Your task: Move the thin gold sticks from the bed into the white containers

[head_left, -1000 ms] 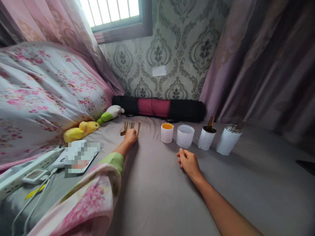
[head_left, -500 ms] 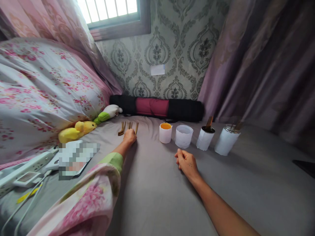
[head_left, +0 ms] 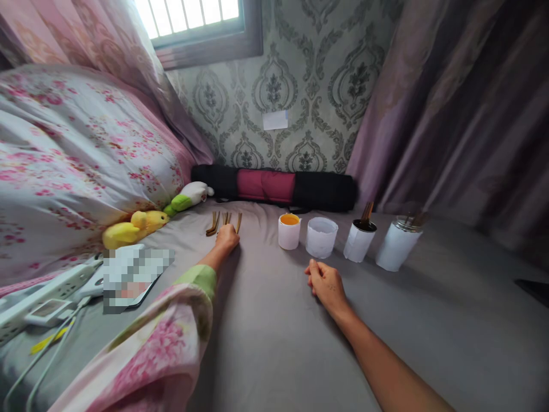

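My left hand [head_left: 227,236] rests on the grey sheet at the near end of the thin brown sticks [head_left: 226,218], its fingers curled and mostly hidden behind the knuckles. More brown sticks lie to its left [head_left: 212,224], and a few to its right [head_left: 239,222]. My right hand [head_left: 326,283] lies on the sheet, fingers curled in and thumb on top, with nothing showing in it. Just beyond it stand a white-wrapped cup with an orange inside [head_left: 289,233], a wide whitish cup [head_left: 321,239], a paper-wrapped can holding brown sticks [head_left: 359,243] and a paper-wrapped glass jar with sticks [head_left: 397,246].
A long black and maroon roll [head_left: 266,186] lies along the wall. At left are a yellow plush toy [head_left: 132,227], a green and white plush [head_left: 189,197], a blurred flat device [head_left: 137,280] and a power strip [head_left: 47,297] with cables. A dark object [head_left: 532,292] lies far right.
Both hands stay almost in the same place. The whole view has shifted very slightly.
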`<state>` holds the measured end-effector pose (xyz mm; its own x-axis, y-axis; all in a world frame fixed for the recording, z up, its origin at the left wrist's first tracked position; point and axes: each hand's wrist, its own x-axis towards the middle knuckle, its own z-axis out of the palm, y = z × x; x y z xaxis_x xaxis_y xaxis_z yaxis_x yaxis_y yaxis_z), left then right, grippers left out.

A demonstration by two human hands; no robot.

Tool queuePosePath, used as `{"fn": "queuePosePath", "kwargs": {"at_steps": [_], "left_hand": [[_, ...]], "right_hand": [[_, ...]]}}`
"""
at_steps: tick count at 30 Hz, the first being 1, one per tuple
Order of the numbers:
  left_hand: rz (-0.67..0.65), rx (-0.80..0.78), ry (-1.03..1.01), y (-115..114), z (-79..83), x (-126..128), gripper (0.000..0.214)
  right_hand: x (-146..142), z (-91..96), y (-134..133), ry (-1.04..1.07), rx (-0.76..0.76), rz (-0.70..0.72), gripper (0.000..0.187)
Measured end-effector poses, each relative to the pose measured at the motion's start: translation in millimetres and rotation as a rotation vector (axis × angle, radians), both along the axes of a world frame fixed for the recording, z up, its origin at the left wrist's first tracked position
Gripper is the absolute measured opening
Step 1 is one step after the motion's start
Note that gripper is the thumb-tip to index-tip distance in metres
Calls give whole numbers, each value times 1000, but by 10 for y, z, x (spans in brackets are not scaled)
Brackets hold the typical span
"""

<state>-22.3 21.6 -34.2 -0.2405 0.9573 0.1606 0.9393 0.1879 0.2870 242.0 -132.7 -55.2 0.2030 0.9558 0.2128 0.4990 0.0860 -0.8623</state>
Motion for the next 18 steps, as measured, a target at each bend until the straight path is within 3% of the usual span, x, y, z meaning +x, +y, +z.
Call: {"fn": "queuePosePath", "kwargs": {"at_steps": [18], "left_hand": [[7,-13,-27,-27,49,18,23]], "right_hand": [[5,0,-2,-21,17,0,49]]}}
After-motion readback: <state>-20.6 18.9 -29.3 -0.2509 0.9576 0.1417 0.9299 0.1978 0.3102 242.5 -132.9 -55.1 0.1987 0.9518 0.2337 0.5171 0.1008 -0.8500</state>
